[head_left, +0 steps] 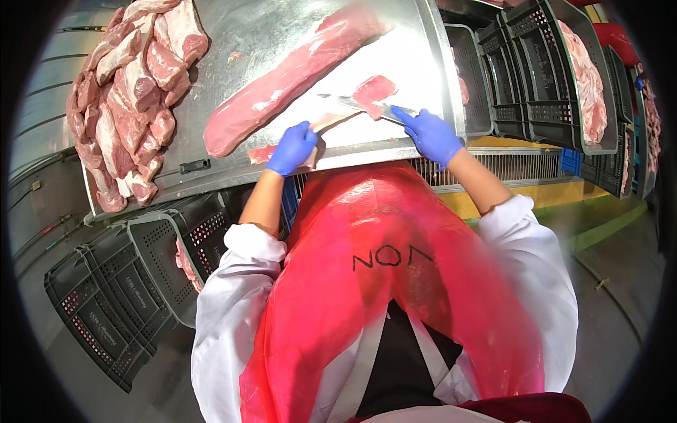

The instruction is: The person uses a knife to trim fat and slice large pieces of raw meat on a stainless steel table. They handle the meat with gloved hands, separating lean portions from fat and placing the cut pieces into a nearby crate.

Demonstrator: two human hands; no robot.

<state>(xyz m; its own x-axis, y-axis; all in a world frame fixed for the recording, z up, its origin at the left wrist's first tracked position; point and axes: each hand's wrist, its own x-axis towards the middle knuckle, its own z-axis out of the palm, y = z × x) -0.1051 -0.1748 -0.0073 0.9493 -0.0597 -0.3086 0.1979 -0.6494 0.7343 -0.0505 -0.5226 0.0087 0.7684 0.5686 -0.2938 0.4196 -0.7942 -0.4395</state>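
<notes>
My right hand (pixel 430 134), in a blue glove, is closed round the handle of a knife (pixel 341 99) whose blade points left over the metal table. A small piece of red meat (pixel 374 92) lies against the blade. My left hand (pixel 293 148), also gloved in blue, pinches a pale strip of meat trimming (pixel 333 118) that stretches toward the knife. Beside the left hand, at the table's near edge, sits a small red meat scrap (pixel 261 154). A long trimmed pork loin (pixel 289 74) lies slantwise just beyond both hands.
Many cuts of meat are heaped in a pile (pixel 134 92) on the left of the metal table (pixel 236 28). A small dark object (pixel 194 166) lies near its front edge. Dark plastic crates (pixel 116 310) stand at lower left, and more crates (pixel 525 70) with meat stand at right.
</notes>
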